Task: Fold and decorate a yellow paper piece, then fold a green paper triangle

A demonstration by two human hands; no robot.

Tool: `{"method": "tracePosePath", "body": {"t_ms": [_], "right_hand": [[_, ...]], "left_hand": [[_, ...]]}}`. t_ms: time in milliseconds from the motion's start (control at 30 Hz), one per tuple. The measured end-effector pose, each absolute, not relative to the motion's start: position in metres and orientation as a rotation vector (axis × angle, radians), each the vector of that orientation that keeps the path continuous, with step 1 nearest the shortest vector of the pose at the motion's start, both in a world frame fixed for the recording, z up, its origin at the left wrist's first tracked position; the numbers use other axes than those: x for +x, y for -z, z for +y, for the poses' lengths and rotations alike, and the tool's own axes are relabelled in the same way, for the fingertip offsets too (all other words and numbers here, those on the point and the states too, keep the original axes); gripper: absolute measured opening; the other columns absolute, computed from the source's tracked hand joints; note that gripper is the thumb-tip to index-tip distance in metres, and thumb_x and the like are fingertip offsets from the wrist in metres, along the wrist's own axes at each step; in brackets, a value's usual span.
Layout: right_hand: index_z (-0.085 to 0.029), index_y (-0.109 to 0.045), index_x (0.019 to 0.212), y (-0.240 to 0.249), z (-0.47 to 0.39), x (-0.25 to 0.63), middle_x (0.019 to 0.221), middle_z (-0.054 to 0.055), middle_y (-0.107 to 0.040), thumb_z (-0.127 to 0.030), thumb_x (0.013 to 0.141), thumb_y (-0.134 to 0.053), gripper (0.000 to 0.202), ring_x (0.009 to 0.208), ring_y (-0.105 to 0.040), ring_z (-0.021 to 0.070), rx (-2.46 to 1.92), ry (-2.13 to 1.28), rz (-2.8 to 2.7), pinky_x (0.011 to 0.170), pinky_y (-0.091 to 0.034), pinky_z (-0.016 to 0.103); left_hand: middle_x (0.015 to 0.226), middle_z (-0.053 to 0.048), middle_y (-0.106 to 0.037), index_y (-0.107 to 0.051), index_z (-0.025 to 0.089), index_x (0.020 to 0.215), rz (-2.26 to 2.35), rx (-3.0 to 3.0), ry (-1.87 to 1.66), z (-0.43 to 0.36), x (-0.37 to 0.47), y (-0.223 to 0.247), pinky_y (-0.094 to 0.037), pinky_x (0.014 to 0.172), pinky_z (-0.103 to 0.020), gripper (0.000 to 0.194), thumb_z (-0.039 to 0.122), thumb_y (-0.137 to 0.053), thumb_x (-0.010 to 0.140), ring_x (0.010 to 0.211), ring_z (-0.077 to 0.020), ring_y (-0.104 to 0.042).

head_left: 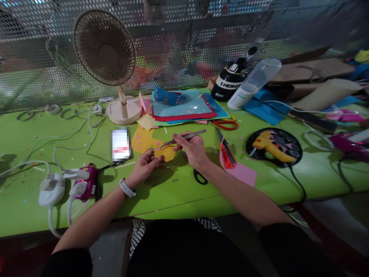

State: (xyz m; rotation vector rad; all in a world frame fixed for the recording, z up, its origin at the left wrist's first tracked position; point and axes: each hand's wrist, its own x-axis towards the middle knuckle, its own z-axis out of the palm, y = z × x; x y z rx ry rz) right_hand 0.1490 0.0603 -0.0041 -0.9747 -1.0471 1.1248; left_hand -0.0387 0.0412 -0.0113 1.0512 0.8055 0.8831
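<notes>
My left hand (146,166) pinches the lower left edge of a small yellow paper piece (167,153), held just above the green table. In my right hand (190,149) is a pair of metal tweezers (196,134), its bent tip touching or close over the yellow piece at a tiny pink bit. Another yellow paper (142,138) with pink dots lies behind my left hand. Black-handled scissors (200,177) lie partly hidden under my right wrist. To the right, a red and black cutter-like tool (227,154) rests on pink paper (243,174).
A yellow glue gun (271,148) lies on a black round tray (250,134) at right. A phone (120,145), a fan (123,109) and power strips (86,182) with cables stand left. Stacked coloured sheets (184,109), a black bottle (229,82) and a clear bottle (256,82) are at the back.
</notes>
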Motion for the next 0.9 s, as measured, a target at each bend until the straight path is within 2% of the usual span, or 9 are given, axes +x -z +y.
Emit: {"method": "tracePosePath", "body": {"t_ms": [100, 200, 300, 367, 533, 633, 767, 900], "right_hand": [[-0.021, -0.068, 0.074, 0.004, 0.062, 0.149, 0.061, -0.003, -0.067, -0.045, 0.069, -0.080, 0.027, 0.045, -0.060, 0.0105, -0.967, -1.086, -1.016, 0.044, -0.048, 0.024], [-0.023, -0.069, 0.083, 0.002, 0.063, 0.152, 0.066, -0.002, -0.069, -0.051, 0.073, -0.074, 0.030, 0.051, -0.065, 0.0121, -0.983, -0.990, -0.966, 0.044, -0.044, 0.023], [-0.027, -0.070, 0.098, 0.000, 0.064, 0.155, 0.089, 0.001, -0.074, -0.054, 0.081, -0.065, 0.033, 0.070, -0.070, 0.0148, -1.005, -0.940, -1.083, 0.057, -0.052, 0.025], [-0.028, -0.071, 0.100, 0.001, 0.063, 0.157, 0.102, 0.001, -0.073, -0.053, 0.082, -0.065, 0.032, 0.078, -0.070, 0.0156, -1.017, -0.968, -1.248, 0.064, -0.054, 0.027], [-0.025, -0.073, 0.087, 0.009, 0.060, 0.157, 0.086, 0.001, -0.073, -0.052, 0.086, -0.061, 0.030, 0.078, -0.068, 0.0169, -1.154, -0.954, -1.650, 0.065, -0.053, 0.027], [-0.027, -0.073, 0.089, 0.012, 0.059, 0.156, 0.093, 0.001, -0.074, -0.052, 0.087, -0.060, 0.028, 0.086, -0.068, 0.0182, -1.133, -0.885, -1.734, 0.073, -0.054, 0.030], [-0.027, -0.073, 0.089, 0.013, 0.058, 0.154, 0.096, 0.002, -0.073, -0.051, 0.088, -0.058, 0.028, 0.093, -0.068, 0.0196, -1.063, -0.829, -1.780, 0.079, -0.054, 0.032], [-0.027, -0.073, 0.089, 0.013, 0.055, 0.151, 0.092, 0.004, -0.074, -0.050, 0.090, -0.057, 0.028, 0.092, -0.068, 0.0206, -1.029, -0.789, -1.835, 0.081, -0.053, 0.035]], "left_hand": [[0.102, -0.007, -0.072, -0.063, 0.015, 0.110, 0.805, 1.043, -0.880, 0.041, -0.039, 0.012, -0.061, 0.078, -0.032, 0.044, 0.034, -0.079, 0.075, 0.087, -0.0184, -0.070], [0.102, -0.007, -0.072, -0.064, 0.015, 0.108, 0.803, 1.048, -0.888, 0.041, -0.040, 0.012, -0.061, 0.077, -0.032, 0.041, 0.034, -0.078, 0.075, 0.086, -0.0182, -0.070], [0.102, -0.007, -0.072, -0.064, 0.016, 0.108, 0.798, 1.065, -0.890, 0.041, -0.040, 0.013, -0.060, 0.077, -0.032, 0.040, 0.035, -0.078, 0.076, 0.088, -0.0191, -0.070], [0.100, -0.007, -0.072, -0.065, 0.015, 0.107, 0.795, 1.077, -0.888, 0.041, -0.040, 0.013, -0.060, 0.078, -0.033, 0.039, 0.035, -0.078, 0.076, 0.087, -0.0194, -0.070], [0.094, -0.006, -0.072, -0.067, 0.015, 0.101, 0.812, 1.088, -0.913, 0.042, -0.040, 0.014, -0.059, 0.076, -0.030, 0.035, 0.034, -0.078, 0.075, 0.081, -0.0165, -0.068], [0.095, -0.005, -0.071, -0.069, 0.016, 0.100, 0.824, 1.123, -0.932, 0.042, -0.040, 0.014, -0.057, 0.074, -0.027, 0.033, 0.035, -0.078, 0.075, 0.081, -0.0155, -0.067], [0.110, -0.007, -0.069, -0.071, 0.017, 0.105, 0.844, 1.124, -0.944, 0.043, -0.041, 0.015, -0.057, 0.074, -0.028, 0.040, 0.043, -0.077, 0.075, 0.094, -0.0208, -0.065], [0.098, -0.006, -0.072, -0.074, 0.017, 0.100, 0.928, 1.155, -0.963, 0.045, -0.042, 0.018, -0.053, 0.066, -0.023, 0.040, 0.049, -0.074, 0.076, 0.082, -0.0167, -0.063]]}}
